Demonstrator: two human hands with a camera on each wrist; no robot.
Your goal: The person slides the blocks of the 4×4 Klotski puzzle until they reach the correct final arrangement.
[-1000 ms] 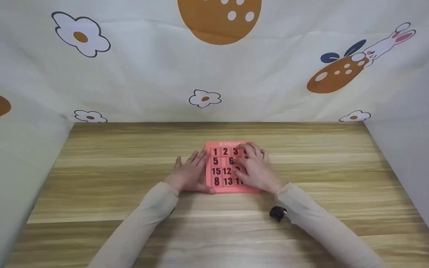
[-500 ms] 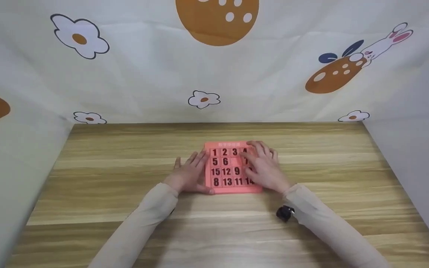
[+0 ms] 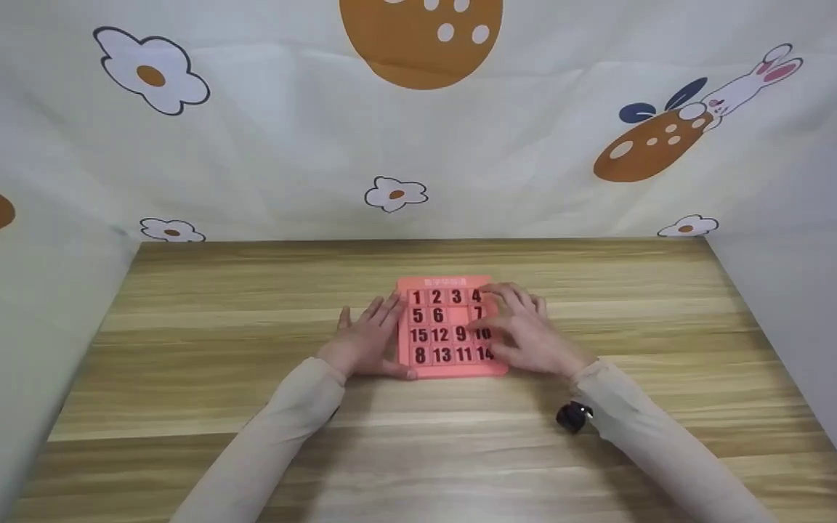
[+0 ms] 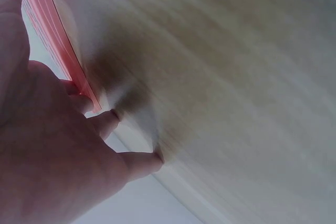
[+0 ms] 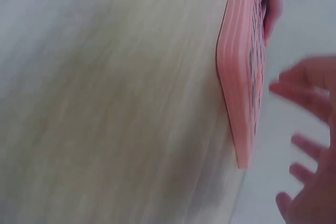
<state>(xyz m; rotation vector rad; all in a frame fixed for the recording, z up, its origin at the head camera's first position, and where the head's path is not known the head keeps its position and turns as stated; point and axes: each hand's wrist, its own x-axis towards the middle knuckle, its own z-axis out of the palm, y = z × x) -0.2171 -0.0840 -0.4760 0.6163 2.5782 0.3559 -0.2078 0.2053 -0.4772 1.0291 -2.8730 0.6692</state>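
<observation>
A pink sliding number puzzle [image 3: 450, 326] lies centrally on a wood-grain table [image 3: 229, 305]; the left hand [image 3: 368, 344], fingers extended, touches its left edge, seemingly steadying it; the right hand [image 3: 531, 338], fingers loosely spread, gripping nothing, hovers over its right side.

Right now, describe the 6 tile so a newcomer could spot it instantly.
On the wood-grain table lies a pink number puzzle. Find its second row from the top. The 6 tile alone sits between the 5 tile and the empty slot.

Wood-grain table [image 3: 208, 327]
A pink puzzle [image 3: 457, 317] lies flat on it, touching the left hand [image 3: 365, 344], partly beneath the right hand [image 3: 531, 335].
</observation>
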